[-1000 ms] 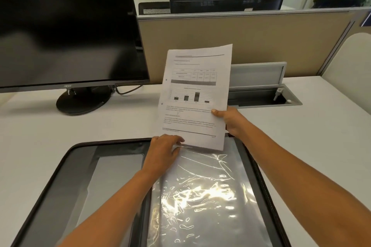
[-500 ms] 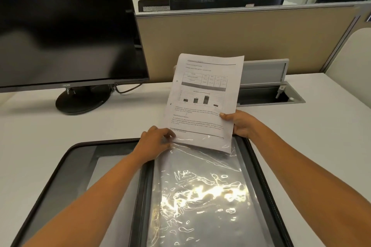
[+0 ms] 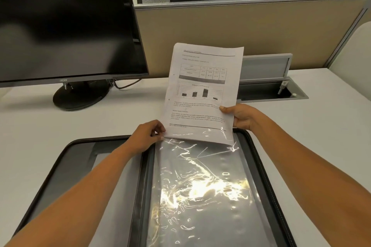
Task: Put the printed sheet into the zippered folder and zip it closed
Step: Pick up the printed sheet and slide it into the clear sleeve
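Observation:
A black zippered folder (image 3: 261,162) lies open flat on the white desk in front of me. Its right half holds a shiny clear plastic sleeve (image 3: 200,190). The printed sheet (image 3: 202,90), with a table, a bar chart and text, stands tilted above the sleeve's top edge, its bottom strip under the plastic. My right hand (image 3: 241,116) pinches the sheet's lower right edge. My left hand (image 3: 147,135) pinches the sleeve's top left corner, beside the sheet's bottom left corner.
A dark monitor (image 3: 66,26) on a round stand (image 3: 80,96) fills the back left. An open grey cable hatch (image 3: 271,86) sits in the desk behind the sheet, under a beige partition (image 3: 241,32). White desk surface (image 3: 60,126) surrounds the folder.
The sheet has come down and slightly right, and its bottom edge has slid into the sleeve's mouth. Both hands stayed at its lower corners.

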Demonstrator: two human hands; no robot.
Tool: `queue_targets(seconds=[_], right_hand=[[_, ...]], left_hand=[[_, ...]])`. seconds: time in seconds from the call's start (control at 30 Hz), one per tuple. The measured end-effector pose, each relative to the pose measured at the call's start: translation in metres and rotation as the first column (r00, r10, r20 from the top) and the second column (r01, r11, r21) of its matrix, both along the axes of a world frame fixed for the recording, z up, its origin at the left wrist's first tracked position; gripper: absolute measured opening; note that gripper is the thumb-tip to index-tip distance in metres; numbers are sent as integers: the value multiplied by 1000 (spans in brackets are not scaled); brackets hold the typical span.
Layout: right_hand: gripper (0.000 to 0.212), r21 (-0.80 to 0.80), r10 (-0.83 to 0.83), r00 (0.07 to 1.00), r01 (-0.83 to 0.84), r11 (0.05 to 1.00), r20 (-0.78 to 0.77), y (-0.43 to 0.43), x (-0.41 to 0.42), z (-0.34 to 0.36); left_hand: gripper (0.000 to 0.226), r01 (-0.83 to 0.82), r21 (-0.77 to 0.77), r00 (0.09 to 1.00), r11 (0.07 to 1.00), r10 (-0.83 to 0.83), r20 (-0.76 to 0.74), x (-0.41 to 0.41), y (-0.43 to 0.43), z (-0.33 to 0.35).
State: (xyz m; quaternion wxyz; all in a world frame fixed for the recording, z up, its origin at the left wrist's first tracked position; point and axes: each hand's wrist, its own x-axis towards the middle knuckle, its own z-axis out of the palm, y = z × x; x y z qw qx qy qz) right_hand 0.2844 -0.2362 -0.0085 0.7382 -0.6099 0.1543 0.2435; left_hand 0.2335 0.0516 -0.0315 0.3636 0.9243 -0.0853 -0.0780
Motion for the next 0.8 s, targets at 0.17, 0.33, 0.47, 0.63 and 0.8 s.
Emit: queue_targets(seconds=[0.17, 0.33, 0.47, 0.63, 0.8], right_hand=[[25, 22, -12, 1000, 12, 1000, -27, 1, 1, -2], [36, -104, 33, 997, -39, 994, -64, 4, 6, 0], [37, -227, 118, 991, -129, 965, -62, 13, 4, 0], [39, -277, 113, 993, -119, 954, -35, 18, -1, -7], [44, -320, 201, 979, -198, 927, -24, 10, -8, -13]], left_hand=[[35, 9, -22, 1000, 1000, -8, 20, 1, 3, 1], [35, 11, -29, 999, 1000, -10, 46, 0, 4, 0], [36, 37, -15, 998, 999, -36, 46, 3, 3, 2], [19, -61, -50, 996, 997, 64, 62, 8, 0, -3], [33, -433, -332, 900, 838, 423, -107, 20, -8, -5]])
